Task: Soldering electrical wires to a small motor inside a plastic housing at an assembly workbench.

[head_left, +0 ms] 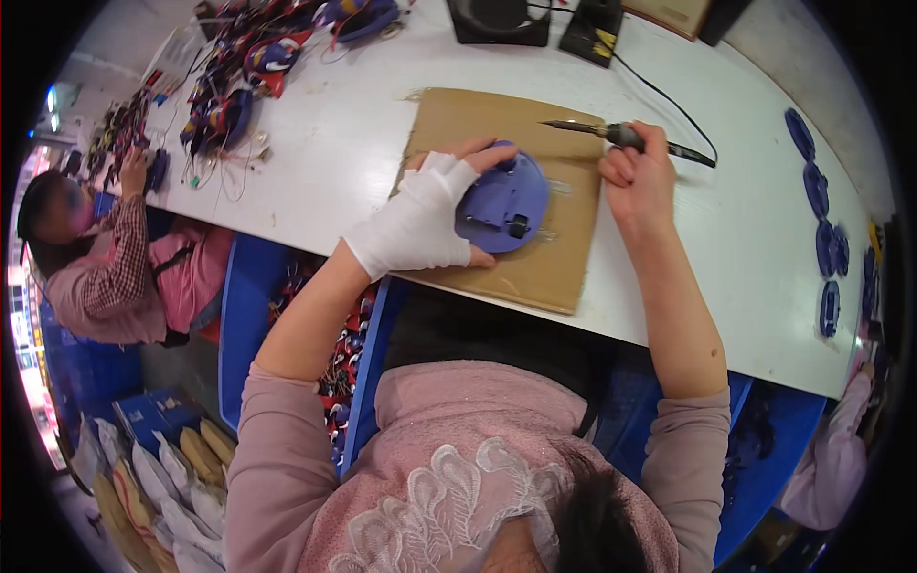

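Note:
My left hand [420, 210], in a white fingerless glove, grips a round blue plastic housing [497, 202] by its left side. Small black parts sit inside the housing, one near its lower edge. It rests on a sheet of brown cardboard [564, 277] on the white table. In my right hand [638, 181] is a soldering iron [626, 137], held by its dark handle above the cardboard's right edge. The iron's metal tip points left, apart from the housing.
Black soldering stands [501, 21] are at the back, with the iron's cable [673, 103] running from them. A pile of wired blue and red parts [272, 57] lies back left. Several blue pieces [817, 188] line the right. A co-worker [124, 258] sits at left; blue bins [253, 315] stand below.

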Action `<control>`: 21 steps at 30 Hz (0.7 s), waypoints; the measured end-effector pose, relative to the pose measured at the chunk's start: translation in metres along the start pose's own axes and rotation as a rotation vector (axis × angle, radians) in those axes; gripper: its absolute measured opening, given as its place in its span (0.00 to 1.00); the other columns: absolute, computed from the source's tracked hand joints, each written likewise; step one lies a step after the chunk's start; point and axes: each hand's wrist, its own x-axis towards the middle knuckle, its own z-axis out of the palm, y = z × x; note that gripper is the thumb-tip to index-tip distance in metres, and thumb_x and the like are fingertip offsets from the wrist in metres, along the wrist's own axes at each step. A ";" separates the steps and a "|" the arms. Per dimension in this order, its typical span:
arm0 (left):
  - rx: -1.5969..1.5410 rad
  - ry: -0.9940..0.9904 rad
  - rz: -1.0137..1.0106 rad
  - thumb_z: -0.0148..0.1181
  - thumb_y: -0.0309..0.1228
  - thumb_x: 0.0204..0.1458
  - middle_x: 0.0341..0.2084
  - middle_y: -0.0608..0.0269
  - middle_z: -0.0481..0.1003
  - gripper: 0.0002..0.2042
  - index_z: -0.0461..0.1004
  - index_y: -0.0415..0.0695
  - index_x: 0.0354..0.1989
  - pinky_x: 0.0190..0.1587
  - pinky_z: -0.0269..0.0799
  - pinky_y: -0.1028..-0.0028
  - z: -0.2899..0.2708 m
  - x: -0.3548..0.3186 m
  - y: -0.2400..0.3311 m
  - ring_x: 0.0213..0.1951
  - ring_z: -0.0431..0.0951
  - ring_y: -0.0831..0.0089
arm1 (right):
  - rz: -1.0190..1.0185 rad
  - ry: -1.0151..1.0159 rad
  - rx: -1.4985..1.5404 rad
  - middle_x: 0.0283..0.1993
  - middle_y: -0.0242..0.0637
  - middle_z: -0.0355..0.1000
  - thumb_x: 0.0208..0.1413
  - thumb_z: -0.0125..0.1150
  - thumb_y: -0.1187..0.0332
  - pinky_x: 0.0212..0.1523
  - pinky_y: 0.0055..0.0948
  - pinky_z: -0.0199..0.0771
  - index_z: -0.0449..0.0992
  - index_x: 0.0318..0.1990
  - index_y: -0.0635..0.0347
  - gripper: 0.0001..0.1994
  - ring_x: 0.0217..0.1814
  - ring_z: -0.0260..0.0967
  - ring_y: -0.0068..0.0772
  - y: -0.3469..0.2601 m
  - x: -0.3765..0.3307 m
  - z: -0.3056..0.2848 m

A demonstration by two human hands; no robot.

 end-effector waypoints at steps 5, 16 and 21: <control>-0.002 0.510 -0.119 0.70 0.33 0.37 0.46 0.54 0.72 0.29 0.68 0.40 0.50 0.51 0.65 0.72 -0.021 -0.059 -0.035 0.48 0.71 0.65 | -0.052 -0.017 -0.004 0.13 0.24 0.46 0.54 0.51 0.69 0.15 0.20 0.42 0.64 0.26 0.59 0.07 0.12 0.41 0.17 0.000 0.000 -0.006; 0.498 0.316 -1.549 0.56 0.37 0.51 0.28 0.55 0.77 0.11 0.77 0.42 0.30 0.38 0.69 0.64 0.034 -0.413 -0.161 0.33 0.75 0.57 | 0.087 -0.172 -0.101 0.13 0.27 0.44 0.57 0.48 0.71 0.15 0.20 0.42 0.55 0.23 0.59 0.12 0.12 0.41 0.18 -0.018 0.027 -0.034; 0.710 0.131 -1.544 0.59 0.38 0.46 0.41 0.53 0.74 0.14 0.75 0.46 0.40 0.44 0.69 0.60 0.041 -0.455 -0.139 0.45 0.72 0.53 | 0.094 -0.168 -0.109 0.14 0.28 0.43 0.58 0.47 0.70 0.16 0.20 0.41 0.53 0.21 0.58 0.14 0.13 0.40 0.18 -0.018 0.025 -0.036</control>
